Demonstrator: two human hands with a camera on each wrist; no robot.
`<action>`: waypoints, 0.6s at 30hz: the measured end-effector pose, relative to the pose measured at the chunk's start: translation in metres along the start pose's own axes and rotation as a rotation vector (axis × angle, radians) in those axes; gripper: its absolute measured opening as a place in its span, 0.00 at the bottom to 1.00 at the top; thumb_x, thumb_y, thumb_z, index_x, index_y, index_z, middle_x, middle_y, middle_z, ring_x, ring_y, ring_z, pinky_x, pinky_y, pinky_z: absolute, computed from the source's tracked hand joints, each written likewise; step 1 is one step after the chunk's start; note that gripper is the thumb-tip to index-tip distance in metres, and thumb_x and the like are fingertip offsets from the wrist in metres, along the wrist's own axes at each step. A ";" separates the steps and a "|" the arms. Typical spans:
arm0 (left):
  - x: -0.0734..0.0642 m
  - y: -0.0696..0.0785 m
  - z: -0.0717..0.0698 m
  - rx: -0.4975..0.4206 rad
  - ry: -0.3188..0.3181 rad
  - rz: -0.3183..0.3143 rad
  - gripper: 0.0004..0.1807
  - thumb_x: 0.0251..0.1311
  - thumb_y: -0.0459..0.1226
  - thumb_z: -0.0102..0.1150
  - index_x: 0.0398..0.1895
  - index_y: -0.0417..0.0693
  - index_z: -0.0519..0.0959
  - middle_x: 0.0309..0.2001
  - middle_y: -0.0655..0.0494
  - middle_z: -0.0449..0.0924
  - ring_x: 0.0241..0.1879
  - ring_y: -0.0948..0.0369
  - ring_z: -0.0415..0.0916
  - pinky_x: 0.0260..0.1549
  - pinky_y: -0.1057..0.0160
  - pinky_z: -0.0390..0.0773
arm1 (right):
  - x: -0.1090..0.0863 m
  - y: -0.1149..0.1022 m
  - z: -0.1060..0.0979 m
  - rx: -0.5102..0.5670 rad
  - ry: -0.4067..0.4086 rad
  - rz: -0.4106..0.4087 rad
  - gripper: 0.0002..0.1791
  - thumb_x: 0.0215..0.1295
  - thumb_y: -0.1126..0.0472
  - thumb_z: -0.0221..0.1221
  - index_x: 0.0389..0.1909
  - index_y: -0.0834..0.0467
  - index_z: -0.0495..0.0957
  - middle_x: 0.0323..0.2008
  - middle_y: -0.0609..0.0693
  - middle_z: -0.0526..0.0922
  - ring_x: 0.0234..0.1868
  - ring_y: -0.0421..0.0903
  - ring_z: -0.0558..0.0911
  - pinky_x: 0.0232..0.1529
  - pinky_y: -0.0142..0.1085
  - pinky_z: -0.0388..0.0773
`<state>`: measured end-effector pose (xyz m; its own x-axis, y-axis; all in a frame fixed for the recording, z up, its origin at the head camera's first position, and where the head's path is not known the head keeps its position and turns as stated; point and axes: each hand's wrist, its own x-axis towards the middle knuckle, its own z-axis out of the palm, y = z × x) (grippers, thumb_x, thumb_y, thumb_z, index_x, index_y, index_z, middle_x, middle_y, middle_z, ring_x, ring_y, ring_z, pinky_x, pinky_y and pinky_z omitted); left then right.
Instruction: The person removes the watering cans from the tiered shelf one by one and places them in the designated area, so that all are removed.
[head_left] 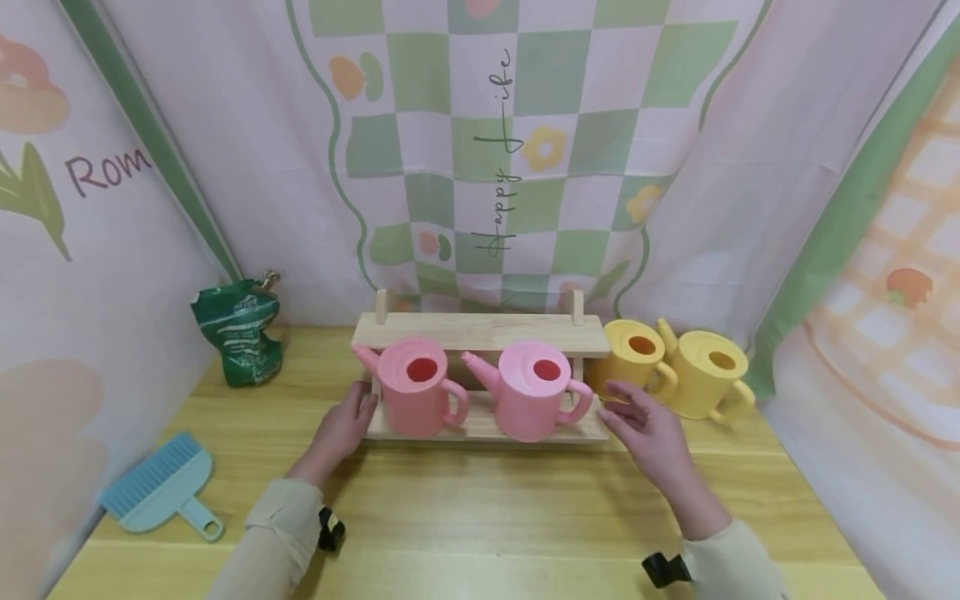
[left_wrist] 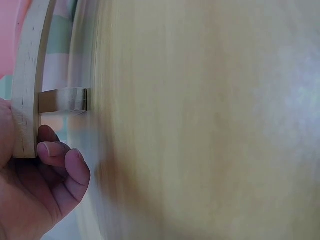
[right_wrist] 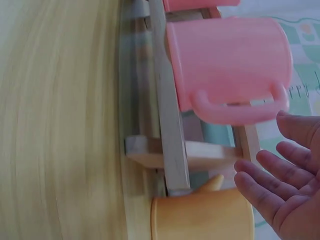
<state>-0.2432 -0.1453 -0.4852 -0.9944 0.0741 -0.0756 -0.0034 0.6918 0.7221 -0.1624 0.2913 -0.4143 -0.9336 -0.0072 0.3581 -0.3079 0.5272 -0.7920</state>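
Note:
A two-tier wooden shelf (head_left: 480, 332) stands at the back of the table. On its lower board sit two pink watering cans, the left one (head_left: 417, 404) and the right one (head_left: 527, 408), spouts to the left. My left hand (head_left: 345, 427) grips the left end of the lower board; in the left wrist view its fingers (left_wrist: 75, 170) curl under the board (left_wrist: 26, 90). At the other end, my right hand (head_left: 648, 433) is spread with relaxed fingers, close to the board's end and the handle of the right pink can (right_wrist: 235, 65), holding nothing.
Two yellow watering cans, one (head_left: 626, 354) beside the shelf and another (head_left: 705, 375) farther right, stand on the table. A crumpled green bag (head_left: 243, 333) is at the back left. A blue brush with dustpan (head_left: 168, 487) lies at the left. Printed curtains (head_left: 495, 167) hang around the table.

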 end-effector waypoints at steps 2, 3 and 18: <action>0.000 0.001 0.000 0.005 0.000 -0.002 0.30 0.76 0.53 0.35 0.73 0.48 0.56 0.71 0.40 0.61 0.68 0.40 0.59 0.64 0.37 0.61 | 0.002 -0.001 0.005 0.002 -0.013 -0.003 0.22 0.65 0.68 0.62 0.58 0.70 0.73 0.55 0.68 0.77 0.50 0.65 0.81 0.44 0.22 0.78; 0.000 0.001 0.000 0.007 0.000 -0.001 0.30 0.76 0.53 0.35 0.73 0.48 0.56 0.71 0.40 0.60 0.68 0.40 0.59 0.64 0.37 0.61 | 0.003 -0.001 0.007 0.004 -0.018 -0.004 0.21 0.65 0.69 0.62 0.58 0.70 0.73 0.55 0.68 0.78 0.49 0.65 0.81 0.44 0.23 0.78; 0.001 -0.001 0.001 0.046 0.027 0.034 0.25 0.77 0.51 0.34 0.68 0.48 0.61 0.67 0.38 0.67 0.65 0.39 0.64 0.61 0.37 0.64 | 0.010 -0.004 0.027 -0.038 0.004 0.038 0.16 0.64 0.71 0.61 0.53 0.67 0.78 0.48 0.64 0.83 0.48 0.58 0.83 0.46 0.40 0.83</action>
<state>-0.2438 -0.1453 -0.4865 -0.9963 0.0795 -0.0324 0.0351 0.7217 0.6913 -0.1749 0.2663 -0.4204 -0.9439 0.0169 0.3299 -0.2646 0.5591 -0.7857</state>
